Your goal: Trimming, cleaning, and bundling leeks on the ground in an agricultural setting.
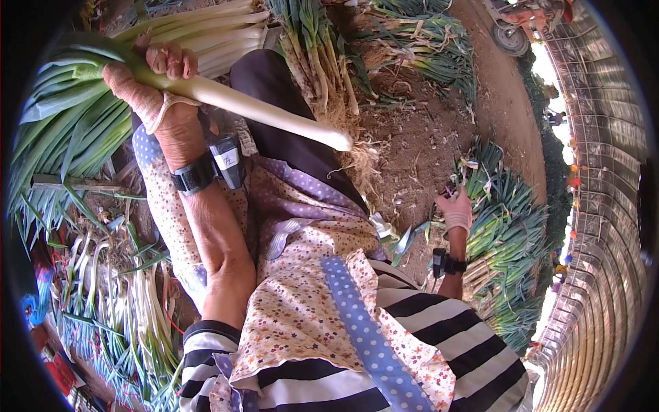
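Observation:
A long leek (268, 110) with a clean white shank is gripped in my left hand (161, 82), my fingers closed round its green upper part. Its bottom end points right and down, with stringy roots just beyond it. Green leaf tops (72, 103) spread out to the left of that hand. My right hand (455, 209), partly covered by a pale pink glove, reaches out at the right, thumb and fingers apart. It is beside a heap of untrimmed leeks (504, 233). Small purplish and white bits lie at its fingertips; I cannot tell if it touches them.
Cleaned leeks (226, 34) lie in a row at the upper left, and more pale ones (103, 295) at the lower left. Rooted leeks (312, 55) stand past my knee. Another leek pile (432, 51) rests on the dirt ground (412, 144). A ribbed wall (604, 226) curves along the right.

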The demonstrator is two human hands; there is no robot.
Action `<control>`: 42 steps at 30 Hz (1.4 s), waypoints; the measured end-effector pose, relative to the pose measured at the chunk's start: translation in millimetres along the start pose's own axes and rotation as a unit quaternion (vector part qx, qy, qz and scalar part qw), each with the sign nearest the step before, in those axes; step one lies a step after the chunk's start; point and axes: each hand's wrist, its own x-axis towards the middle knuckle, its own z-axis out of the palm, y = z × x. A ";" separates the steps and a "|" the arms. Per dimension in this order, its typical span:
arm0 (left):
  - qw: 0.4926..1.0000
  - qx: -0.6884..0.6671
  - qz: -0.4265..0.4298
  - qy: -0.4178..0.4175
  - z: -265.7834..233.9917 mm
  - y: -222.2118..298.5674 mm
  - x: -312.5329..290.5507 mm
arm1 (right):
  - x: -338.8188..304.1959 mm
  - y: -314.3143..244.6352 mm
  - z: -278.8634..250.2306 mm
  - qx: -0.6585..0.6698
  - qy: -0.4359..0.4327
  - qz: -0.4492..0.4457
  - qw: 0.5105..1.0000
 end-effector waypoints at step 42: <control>0.995 -0.013 -0.013 0.102 -29.1 -10.3 11.0 | -29.9 -265.0 -41.6 0.237 0.029 -0.545 0.804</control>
